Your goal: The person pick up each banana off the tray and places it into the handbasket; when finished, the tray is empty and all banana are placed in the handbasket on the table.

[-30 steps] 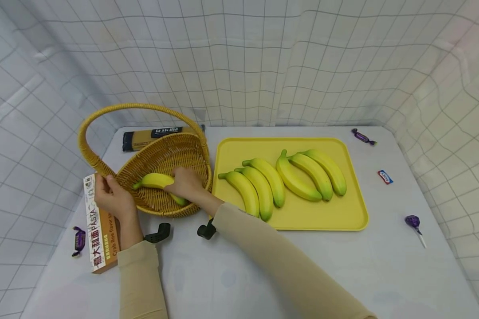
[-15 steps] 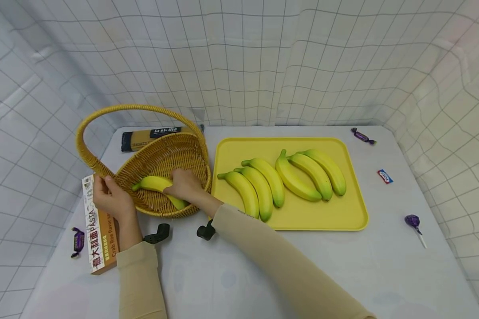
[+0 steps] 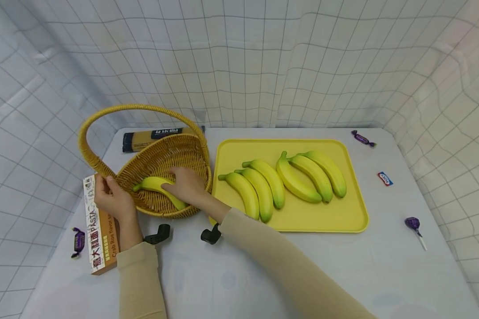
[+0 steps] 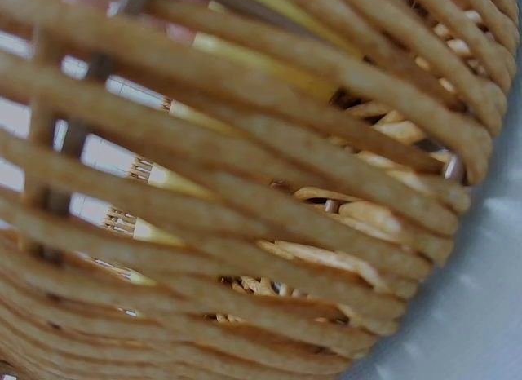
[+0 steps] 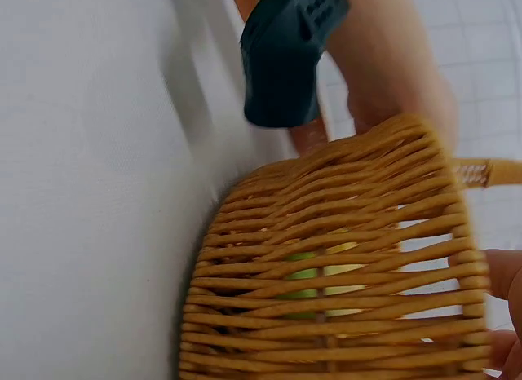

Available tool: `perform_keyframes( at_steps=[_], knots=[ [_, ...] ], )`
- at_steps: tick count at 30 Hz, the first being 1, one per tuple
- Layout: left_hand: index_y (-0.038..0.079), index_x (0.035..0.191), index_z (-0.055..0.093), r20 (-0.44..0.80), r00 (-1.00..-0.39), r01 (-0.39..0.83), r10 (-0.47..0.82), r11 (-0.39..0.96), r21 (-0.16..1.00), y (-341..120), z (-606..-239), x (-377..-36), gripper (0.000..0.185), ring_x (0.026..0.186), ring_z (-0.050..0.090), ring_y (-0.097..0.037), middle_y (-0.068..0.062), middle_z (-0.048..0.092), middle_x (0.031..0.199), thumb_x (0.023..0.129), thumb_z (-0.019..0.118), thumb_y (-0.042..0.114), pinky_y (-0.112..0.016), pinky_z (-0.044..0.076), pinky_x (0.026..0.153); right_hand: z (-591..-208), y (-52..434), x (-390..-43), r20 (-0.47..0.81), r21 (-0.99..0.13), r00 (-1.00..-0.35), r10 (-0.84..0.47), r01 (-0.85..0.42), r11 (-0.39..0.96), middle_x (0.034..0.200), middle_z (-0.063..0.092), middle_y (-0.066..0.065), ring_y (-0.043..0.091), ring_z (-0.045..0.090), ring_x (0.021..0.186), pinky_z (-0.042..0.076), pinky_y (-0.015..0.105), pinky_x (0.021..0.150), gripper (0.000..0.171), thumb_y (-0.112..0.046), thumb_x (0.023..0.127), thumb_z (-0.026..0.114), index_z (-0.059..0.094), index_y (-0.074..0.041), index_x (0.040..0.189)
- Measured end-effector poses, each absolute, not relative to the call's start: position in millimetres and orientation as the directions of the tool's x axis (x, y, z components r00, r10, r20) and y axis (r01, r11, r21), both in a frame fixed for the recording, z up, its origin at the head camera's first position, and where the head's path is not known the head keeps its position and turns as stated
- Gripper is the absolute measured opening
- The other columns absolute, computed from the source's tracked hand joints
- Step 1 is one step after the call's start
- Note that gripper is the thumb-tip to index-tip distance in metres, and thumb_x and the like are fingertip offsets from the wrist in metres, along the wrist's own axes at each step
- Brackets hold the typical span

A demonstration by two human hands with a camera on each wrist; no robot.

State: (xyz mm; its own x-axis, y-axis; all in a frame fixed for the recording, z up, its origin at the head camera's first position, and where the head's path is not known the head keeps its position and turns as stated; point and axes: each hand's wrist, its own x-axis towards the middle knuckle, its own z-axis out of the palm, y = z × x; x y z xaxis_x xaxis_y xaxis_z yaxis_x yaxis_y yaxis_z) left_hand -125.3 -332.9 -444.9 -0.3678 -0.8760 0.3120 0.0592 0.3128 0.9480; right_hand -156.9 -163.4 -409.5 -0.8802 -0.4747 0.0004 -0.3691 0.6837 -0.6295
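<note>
The head view looks forward and down from above the near edge of the worktop, taking in the whole surface, the basket at left, the tray at right and the gridded backdrop. The left wrist view sits pressed close to the basket's weave, so close that little else reads, perhaps a strip of worktop at lower right. The right wrist view looks low along the worktop at the basket's outer wall. All three share the basket.

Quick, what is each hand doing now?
Left hand: grips the basket rim.
Right hand: fingers relaxed, resting on the banana in the basket.
</note>
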Motion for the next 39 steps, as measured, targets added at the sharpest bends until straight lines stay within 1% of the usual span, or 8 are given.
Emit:
perform_keyframes(
  at_steps=[5, 8, 15, 20, 24, 27, 32, 39],
  knots=[
    [0.0, 0.107, 0.069, 0.338, -0.351, 0.063, -0.873, 0.339, 0.939, -333, -442, -125, 0.024, 0.083, 0.048, 0.0, 0.003, 0.059, 0.088, 0.102, 0.048, 0.012, -0.018, 0.038, 0.08, -395, -140, -141, 0.088, -0.679, -0.826, -0.557, -0.459, 0.573, 0.129, 0.064, 0.0, 0.014, 0.061, 0.116, 0.048, 0.024, 0.089, 0.05, -0.042, 0.091, 0.066, 0.061, -0.015, 0.133],
    [-0.004, 0.106, 0.068, 0.349, -0.347, 0.076, -0.87, 0.345, 0.936, -330, -437, -124, 0.025, 0.082, 0.048, -0.001, 0.003, 0.059, 0.086, 0.101, 0.049, 0.011, -0.018, 0.037, 0.079, -382, -121, -130, 0.105, -0.704, -0.802, -0.588, -0.478, 0.525, 0.134, 0.062, 0.0, 0.016, 0.06, 0.117, 0.048, 0.025, 0.091, 0.052, -0.041, 0.092, 0.066, 0.058, -0.015, 0.136],
    [-0.005, 0.108, 0.068, 0.348, -0.343, 0.072, -0.872, 0.345, 0.936, -314, -418, -117, 0.025, 0.081, 0.047, 0.0, 0.002, 0.058, 0.086, 0.101, 0.048, 0.009, -0.018, 0.036, 0.079, -372, -74, -116, 0.111, -0.761, -0.797, -0.594, -0.453, 0.465, 0.144, 0.053, 0.001, 0.018, 0.048, 0.134, 0.039, 0.031, 0.108, 0.057, -0.041, 0.092, 0.065, 0.052, -0.017, 0.142],
    [-0.002, 0.113, 0.069, 0.336, -0.35, 0.056, -0.874, 0.339, 0.939, -316, -421, -117, 0.027, 0.083, 0.048, 0.0, 0.001, 0.061, 0.091, 0.102, 0.048, 0.01, -0.017, 0.036, 0.08, -371, -38, -112, 0.116, -0.797, -0.816, -0.567, -0.417, 0.437, 0.143, 0.053, 0.003, 0.021, 0.047, 0.133, 0.039, 0.038, 0.108, 0.058, -0.038, 0.091, 0.068, 0.051, -0.016, 0.142],
    [-0.001, 0.115, 0.068, 0.316, -0.36, 0.052, -0.878, 0.319, 0.946, -311, -418, -116, 0.027, 0.083, 0.048, -0.001, -0.001, 0.062, 0.094, 0.102, 0.047, 0.009, -0.018, 0.037, 0.08, -370, -3, -112, 0.162, -0.789, -0.84, -0.518, -0.426, 0.442, 0.14, 0.056, 0.004, 0.022, 0.052, 0.128, 0.043, 0.041, 0.104, 0.057, -0.035, 0.09, 0.07, 0.053, -0.014, 0.14],
    [0.001, 0.115, 0.069, 0.304, -0.36, 0.048, -0.882, 0.308, 0.95, -308, -416, -115, 0.027, 0.085, 0.049, -0.001, 0.002, 0.063, 0.094, 0.102, 0.047, 0.01, -0.018, 0.037, 0.081, -371, 27, -115, 0.207, -0.785, -0.852, -0.48, -0.438, 0.439, 0.137, 0.058, 0.004, 0.023, 0.054, 0.125, 0.045, 0.042, 0.102, 0.057, -0.032, 0.088, 0.072, 0.054, -0.013, 0.139],
    [0.001, 0.116, 0.069, 0.312, -0.361, 0.047, -0.879, 0.317, 0.947, -307, -415, -115, 0.027, 0.087, 0.051, -0.002, 0.002, 0.063, 0.096, 0.102, 0.047, 0.009, -0.018, 0.038, 0.083, -376, 81, -124, 0.262, -0.771, -0.874, -0.409, -0.444, 0.457, 0.138, 0.057, 0.006, 0.025, 0.054, 0.124, 0.044, 0.047, 0.103, 0.06, -0.026, 0.086, 0.075, 0.053, -0.012, 0.14],
    [0.004, 0.117, 0.069, 0.313, -0.361, 0.035, -0.879, 0.323, 0.946, -308, -418, -115, 0.027, 0.091, 0.052, 0.0, -0.005, 0.066, 0.102, 0.102, 0.047, 0.01, -0.018, 0.039, 0.086, -389, 147, -142, 0.311, -0.759, -0.915, -0.259, -0.403, 0.511, 0.142, 0.052, 0.015, 0.034, 0.048, 0.129, 0.039, 0.056, 0.104, 0.063, -0.015, 0.084, 0.076, 0.05, -0.007, 0.141]
  ],
)
